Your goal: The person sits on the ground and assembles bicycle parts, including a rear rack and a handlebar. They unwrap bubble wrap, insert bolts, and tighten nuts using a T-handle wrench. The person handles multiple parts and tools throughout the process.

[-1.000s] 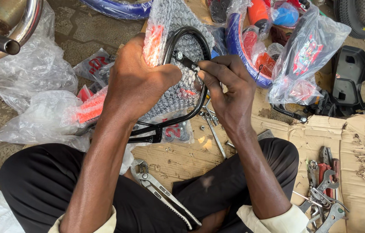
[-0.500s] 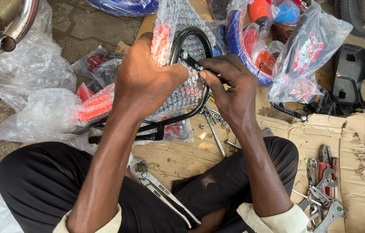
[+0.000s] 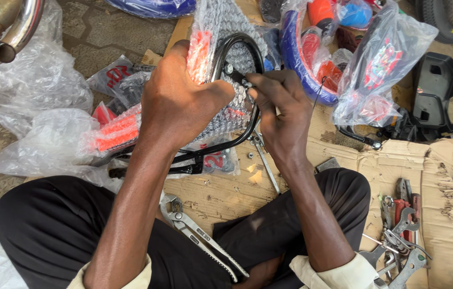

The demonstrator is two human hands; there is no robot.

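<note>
My left hand (image 3: 181, 101) grips a bubble-wrapped part (image 3: 231, 115) with orange pieces (image 3: 116, 132) inside, pressed against a curved black metal tube frame (image 3: 237, 51). My right hand (image 3: 280, 109) pinches a small dark tool or bolt (image 3: 237, 77) against the inner side of the frame's curve. Both hands meet at the top of the frame, above my crossed legs in black trousers.
Slip-joint pliers (image 3: 199, 235) lie on the cardboard (image 3: 376, 160) between my knees. Several wrenches and pliers (image 3: 403, 230) are piled at the right. Plastic bags (image 3: 28, 96) lie left, wrapped blue and red parts (image 3: 339, 53) ahead, a chrome pipe (image 3: 1, 37) at top left.
Both hands and the wrapped frame have shifted slightly up and away from me; the right hand's fingers keep working at the same spot on the tube.
</note>
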